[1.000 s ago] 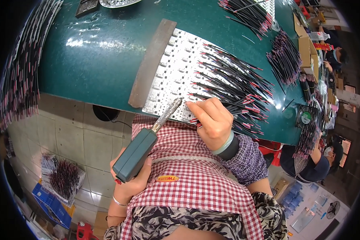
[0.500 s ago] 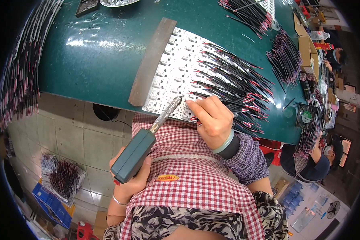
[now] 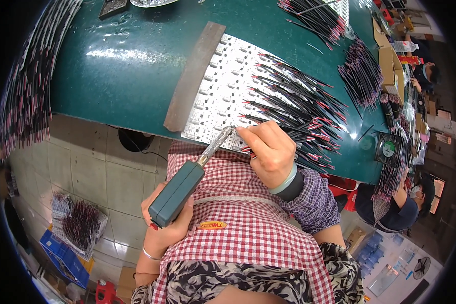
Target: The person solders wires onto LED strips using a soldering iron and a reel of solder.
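Observation:
My left hand [image 3: 169, 223] is wrapped around the dark green body of a soldering iron [image 3: 177, 193]. Its metal barrel slants up and right over a white circuit board panel [image 3: 215, 96] full of small components, and the tip meets the board's near part. My right hand [image 3: 272, 147] is closed in a pinch just right of that tip, on a wire mostly hidden by the fingers. Rows of black wires [image 3: 294, 101] with red ends are fixed along the board's right side and fan out to the right. A flat brown bar [image 3: 195, 76] lies along the panel's left edge.
The green table [image 3: 121, 86] carries more wire bundles [image 3: 361, 73] at right and a long hanging bundle [image 3: 28, 101] at left. A small fan [image 3: 388, 148] and a cardboard box [image 3: 388, 71] stand at the right. Two people work beyond. A blue crate [image 3: 63, 258] is on the floor.
My left hand and the soldering iron have shifted slightly right, and the tip has come down closer to my right fingertips. My right hand has barely moved.

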The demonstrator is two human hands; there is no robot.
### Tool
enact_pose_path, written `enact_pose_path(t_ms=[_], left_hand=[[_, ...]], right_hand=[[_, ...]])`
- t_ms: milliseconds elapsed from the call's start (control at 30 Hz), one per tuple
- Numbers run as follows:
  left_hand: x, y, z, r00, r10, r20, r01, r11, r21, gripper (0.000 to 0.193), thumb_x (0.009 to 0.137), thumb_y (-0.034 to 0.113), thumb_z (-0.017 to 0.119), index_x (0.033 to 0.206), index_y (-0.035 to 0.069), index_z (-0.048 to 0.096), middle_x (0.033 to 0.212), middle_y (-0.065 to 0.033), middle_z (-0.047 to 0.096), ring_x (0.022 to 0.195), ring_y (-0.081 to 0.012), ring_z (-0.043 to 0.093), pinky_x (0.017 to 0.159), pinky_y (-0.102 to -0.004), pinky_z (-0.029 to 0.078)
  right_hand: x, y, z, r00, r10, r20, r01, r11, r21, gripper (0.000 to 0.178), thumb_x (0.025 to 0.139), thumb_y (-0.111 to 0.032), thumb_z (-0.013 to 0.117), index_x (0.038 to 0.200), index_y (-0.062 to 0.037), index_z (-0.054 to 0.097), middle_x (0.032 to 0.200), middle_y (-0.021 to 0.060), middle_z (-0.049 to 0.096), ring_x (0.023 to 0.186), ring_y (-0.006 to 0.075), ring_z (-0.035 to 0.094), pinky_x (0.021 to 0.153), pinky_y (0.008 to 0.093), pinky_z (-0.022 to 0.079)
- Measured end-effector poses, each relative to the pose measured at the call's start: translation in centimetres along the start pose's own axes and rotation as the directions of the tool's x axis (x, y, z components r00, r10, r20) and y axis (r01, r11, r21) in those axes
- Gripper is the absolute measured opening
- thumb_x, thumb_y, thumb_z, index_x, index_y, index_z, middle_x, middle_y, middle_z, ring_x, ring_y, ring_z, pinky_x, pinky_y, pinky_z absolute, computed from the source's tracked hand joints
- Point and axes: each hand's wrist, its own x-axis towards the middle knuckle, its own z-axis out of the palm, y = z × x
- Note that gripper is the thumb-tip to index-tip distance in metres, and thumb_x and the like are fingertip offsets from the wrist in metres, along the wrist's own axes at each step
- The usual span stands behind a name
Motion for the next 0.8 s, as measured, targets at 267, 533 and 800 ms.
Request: enact_pose_path(t_ms=[267, 533, 800], left_hand=[[-0.9, -1.3, 0.0, 0.997, 0.061, -0.045, -0.058, 0.997, 0.060, 0.017, 0.075, -0.002, 0.074, 0.091, -0.004, 0.069, 0.082, -0.0121, 0.066, 0.063, -0.0224, 0.065, 0.057, -0.0303, 0.050], [-0.9, -1.1, 0.2, 0.995, 0.069, -0.075, -0.071, 0.997, -0.020, 0.019, 0.075, -0.003, 0.075, 0.093, -0.005, 0.070, 0.083, -0.0128, 0.066, 0.064, -0.0222, 0.065, 0.058, -0.0307, 0.051], [-0.4, -0.1, -0.1, 1.000, 0.009, -0.009, -0.010, 1.000, -0.009, 0.016, 0.075, -0.005, 0.072, 0.091, -0.005, 0.068, 0.084, -0.0132, 0.066, 0.065, -0.0228, 0.066, 0.059, -0.0307, 0.051]], right_hand=[[-0.1, 0.0, 0.0, 1.000, 0.008, 0.003, -0.008, 1.000, -0.012, 0.043, 0.061, 0.005, 0.063, 0.103, 0.0007, 0.071, 0.085, 0.0063, 0.061, 0.080, 0.0241, 0.061, 0.064, 0.0358, 0.046], [0.0, 0.2, 0.1, 0.999, 0.035, -0.031, -0.033, 0.998, 0.054, 0.043, 0.059, 0.007, 0.061, 0.100, -0.0002, 0.071, 0.083, 0.0073, 0.061, 0.076, 0.0258, 0.060, 0.063, 0.0371, 0.049], [0.1, 0.2, -0.1, 0.999, 0.040, -0.017, -0.038, 0.995, 0.092, 0.051, 0.054, 0.014, 0.059, 0.100, -0.0015, 0.073, 0.083, 0.0107, 0.065, 0.075, 0.0292, 0.062, 0.062, 0.0375, 0.051]])
